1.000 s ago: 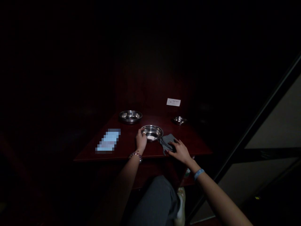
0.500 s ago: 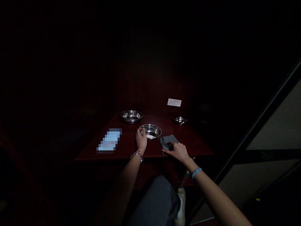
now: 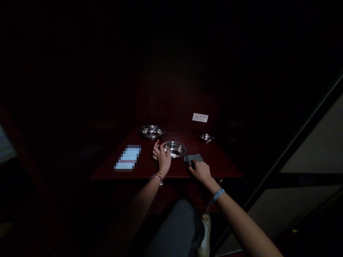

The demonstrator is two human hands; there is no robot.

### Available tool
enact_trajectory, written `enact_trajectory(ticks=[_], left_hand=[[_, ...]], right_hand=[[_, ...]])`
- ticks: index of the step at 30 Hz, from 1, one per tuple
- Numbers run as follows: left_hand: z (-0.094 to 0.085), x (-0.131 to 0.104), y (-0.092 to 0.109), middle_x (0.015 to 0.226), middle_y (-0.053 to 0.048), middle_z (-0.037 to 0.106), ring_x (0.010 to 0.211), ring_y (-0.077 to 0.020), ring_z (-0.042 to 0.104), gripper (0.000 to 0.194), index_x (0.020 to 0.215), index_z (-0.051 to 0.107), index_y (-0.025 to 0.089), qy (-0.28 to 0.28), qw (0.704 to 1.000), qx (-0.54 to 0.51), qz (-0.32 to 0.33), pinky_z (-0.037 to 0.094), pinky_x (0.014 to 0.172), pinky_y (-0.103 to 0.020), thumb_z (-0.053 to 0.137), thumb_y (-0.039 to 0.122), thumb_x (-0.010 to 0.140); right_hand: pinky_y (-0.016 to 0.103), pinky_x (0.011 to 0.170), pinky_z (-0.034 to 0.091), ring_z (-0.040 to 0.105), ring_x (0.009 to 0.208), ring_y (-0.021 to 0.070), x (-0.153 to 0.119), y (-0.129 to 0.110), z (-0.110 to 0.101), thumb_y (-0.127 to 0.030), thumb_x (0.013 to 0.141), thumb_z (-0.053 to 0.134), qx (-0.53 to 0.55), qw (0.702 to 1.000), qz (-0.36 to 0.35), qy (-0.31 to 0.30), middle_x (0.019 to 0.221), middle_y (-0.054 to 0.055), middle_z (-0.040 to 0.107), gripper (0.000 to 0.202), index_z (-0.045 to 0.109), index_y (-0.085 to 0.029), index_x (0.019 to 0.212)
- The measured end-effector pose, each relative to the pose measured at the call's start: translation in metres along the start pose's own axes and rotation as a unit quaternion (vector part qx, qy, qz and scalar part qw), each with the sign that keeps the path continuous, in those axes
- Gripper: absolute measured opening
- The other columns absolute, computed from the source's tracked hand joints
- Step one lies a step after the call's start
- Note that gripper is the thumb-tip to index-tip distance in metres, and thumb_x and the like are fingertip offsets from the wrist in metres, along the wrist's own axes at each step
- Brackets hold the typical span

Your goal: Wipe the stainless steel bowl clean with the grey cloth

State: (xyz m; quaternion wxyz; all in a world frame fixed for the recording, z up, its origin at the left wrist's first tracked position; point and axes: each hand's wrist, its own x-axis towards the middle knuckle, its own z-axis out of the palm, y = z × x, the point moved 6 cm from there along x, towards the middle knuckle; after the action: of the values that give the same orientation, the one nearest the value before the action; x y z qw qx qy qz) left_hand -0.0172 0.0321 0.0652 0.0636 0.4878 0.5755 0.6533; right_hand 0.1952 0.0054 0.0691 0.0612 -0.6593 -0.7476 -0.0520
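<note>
A shiny metal bowl (image 3: 179, 147) stands upright near the middle of the dark red tabletop, with a whitish patch in its bottom. At its left rim is my left hand (image 3: 163, 159), fingers spread and raised, the thumb close to the rim; whether it touches I cannot tell. My right hand (image 3: 201, 172) has its fingers curled onto a folded grey cloth (image 3: 195, 157), just right of the bowl. Part of the cloth is hidden under that hand.
Behind and to the left sits a larger metal bowl (image 3: 152, 132); a small metal dish (image 3: 207, 138) is at the back right. A blurred-out pale blue rectangle (image 3: 128, 157) lies on the left of the table (image 3: 107, 171). A white socket plate (image 3: 200, 117) is on the back wall.
My left hand's fingers have come off the bowl's rim and spread apart. The right hand has shifted slightly left and forward on the cloth, covering more of it. The view has moved a little.
</note>
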Motion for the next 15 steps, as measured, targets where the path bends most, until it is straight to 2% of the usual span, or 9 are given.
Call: enact_trajectory(ticks=[1,3,6,8,11,15], left_hand=[[0.000,-0.002,0.008,0.151,-0.015,0.048,0.137,-0.0351,0.042,0.031,0.120,0.067,0.022,-0.024,0.999,-0.001,0.033,0.028,0.118,-0.057,0.051,0.023,0.093],[0.008,-0.010,0.026,0.130,-0.013,0.064,0.128,-0.0315,0.051,0.028,0.112,0.070,0.023,-0.124,0.986,-0.012,0.109,0.031,0.117,-0.053,0.049,0.021,0.093],[0.026,-0.033,0.047,0.108,-0.007,0.073,0.115,-0.0265,0.060,0.027,0.099,0.073,0.026,-0.312,0.925,-0.016,0.216,0.039,0.113,-0.045,0.048,0.019,0.092],[0.033,-0.050,0.052,0.102,-0.006,0.074,0.106,-0.0245,0.065,0.026,0.095,0.074,0.027,-0.389,0.883,-0.007,0.262,0.045,0.108,-0.040,0.050,0.018,0.090],[0.038,-0.064,0.048,0.099,-0.006,0.075,0.099,-0.0224,0.068,0.026,0.093,0.075,0.027,-0.415,0.864,0.014,0.284,0.051,0.099,-0.034,0.053,0.015,0.087],[0.041,-0.067,0.037,0.110,-0.005,0.075,0.108,-0.0215,0.065,0.034,0.109,0.075,0.026,-0.379,0.872,0.052,0.305,0.052,0.100,-0.034,0.053,0.012,0.087]], right_hand=[[0.039,0.088,0.054,0.074,0.103,0.0304,0.001,0.002,-0.001,-0.045,0.101,0.047,0.005,1.000,0.005,0.003,0.110,0.015,0.076,0.041,0.067,-0.022,0.129],[0.036,0.087,0.054,0.074,0.103,0.0296,0.001,0.007,-0.003,-0.047,0.102,0.045,0.013,1.000,0.013,0.007,0.108,0.014,0.077,0.041,0.071,-0.023,0.123],[0.036,0.086,0.054,0.074,0.103,0.0304,0.002,0.015,-0.005,-0.050,0.104,0.039,0.019,0.999,0.026,0.012,0.107,0.016,0.078,0.047,0.075,-0.021,0.115],[0.036,0.087,0.054,0.074,0.104,0.0308,0.001,0.018,-0.005,-0.050,0.105,0.037,0.019,1.000,0.020,0.009,0.108,0.017,0.078,0.049,0.076,-0.021,0.114],[0.035,0.088,0.053,0.074,0.106,0.0298,-0.002,0.021,-0.003,-0.051,0.104,0.043,0.013,1.000,-0.012,0.006,0.111,0.015,0.078,0.044,0.073,-0.024,0.122],[0.031,0.086,0.052,0.073,0.106,0.0254,-0.008,0.027,-0.001,-0.046,0.106,0.042,0.000,0.999,-0.024,0.023,0.115,0.011,0.077,0.039,0.069,-0.027,0.128]])
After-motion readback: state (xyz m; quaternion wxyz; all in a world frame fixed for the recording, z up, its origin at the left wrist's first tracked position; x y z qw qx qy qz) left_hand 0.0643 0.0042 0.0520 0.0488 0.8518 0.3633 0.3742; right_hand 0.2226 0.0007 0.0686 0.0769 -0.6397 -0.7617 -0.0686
